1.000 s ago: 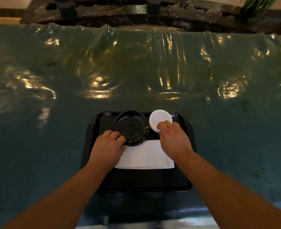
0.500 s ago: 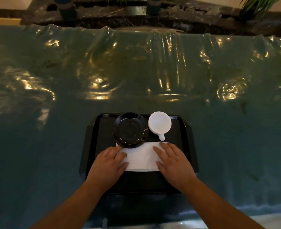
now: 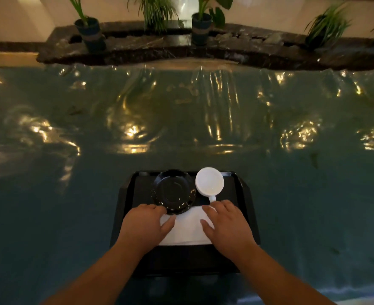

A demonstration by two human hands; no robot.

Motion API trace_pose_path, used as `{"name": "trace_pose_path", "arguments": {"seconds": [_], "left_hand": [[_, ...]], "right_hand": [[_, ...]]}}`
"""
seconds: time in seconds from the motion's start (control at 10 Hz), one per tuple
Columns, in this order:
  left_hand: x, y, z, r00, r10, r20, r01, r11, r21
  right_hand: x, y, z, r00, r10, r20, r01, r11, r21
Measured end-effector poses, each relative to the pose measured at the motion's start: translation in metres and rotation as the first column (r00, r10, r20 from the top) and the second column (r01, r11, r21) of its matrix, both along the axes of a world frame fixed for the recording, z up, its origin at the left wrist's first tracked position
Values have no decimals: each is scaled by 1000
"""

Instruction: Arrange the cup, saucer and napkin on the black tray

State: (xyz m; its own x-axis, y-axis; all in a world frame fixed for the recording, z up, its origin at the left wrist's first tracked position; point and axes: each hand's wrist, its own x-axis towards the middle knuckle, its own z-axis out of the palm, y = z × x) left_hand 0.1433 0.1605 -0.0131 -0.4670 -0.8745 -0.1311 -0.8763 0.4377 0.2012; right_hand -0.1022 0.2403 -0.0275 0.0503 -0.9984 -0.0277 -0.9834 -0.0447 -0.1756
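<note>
Napkin point(image 3: 187, 227), soft, light and likely to crease, lies low-centre on the black tray point(image 3: 124, 208) below saucer point(image 3: 174, 191) and cup point(image 3: 209, 181), pinned under my flat, open left hand point(image 3: 145, 227) and right hand point(image 3: 227, 227), gripping nothing; its edges look best to pinch.

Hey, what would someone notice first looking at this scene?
Probably the white cup at the far right of the black tray, bright beside the dark saucer. Next, the left hand and right hand lying flat on the white napkin at the tray's middle.
</note>
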Motion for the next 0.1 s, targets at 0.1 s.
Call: {"name": "trace_pose_path", "arguments": {"seconds": [0.1], "left_hand": [[-10,-25,38,996,74,-54,-77,995,-56]], "right_hand": [[0,-24,43,998,-20,51,24,998,-66]]}}
